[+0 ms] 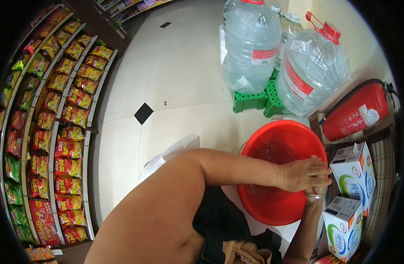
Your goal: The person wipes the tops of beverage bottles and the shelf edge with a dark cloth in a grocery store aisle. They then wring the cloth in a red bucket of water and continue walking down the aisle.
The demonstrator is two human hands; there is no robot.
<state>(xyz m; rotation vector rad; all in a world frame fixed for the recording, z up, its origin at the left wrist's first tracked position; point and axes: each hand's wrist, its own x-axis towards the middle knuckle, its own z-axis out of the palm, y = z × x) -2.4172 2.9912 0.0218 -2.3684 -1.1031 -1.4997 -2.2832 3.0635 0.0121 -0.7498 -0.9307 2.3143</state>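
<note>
A red plastic basin [268, 208] stands before me, with water [271, 150] inside that looks rippled or foamy. My left hand [297, 175] reaches across the basin from the left and lies over my right hand [317, 188] at the basin's right side. The fingers overlap and look wet. My right hand is largely covered by the left, and a metal bangle [314, 196] circles its wrist. Whether anything is between the palms is hidden.
Large water bottles [251, 49] [311, 72] stand on green plastic crates [249, 100] beyond the basin. At right are a red fire extinguisher [357, 110] and milk cartons [353, 178] [342, 227]. Shelves of snack bags [68, 168] line the left. White sheeting [175, 150] lies on the tiled floor [185, 82].
</note>
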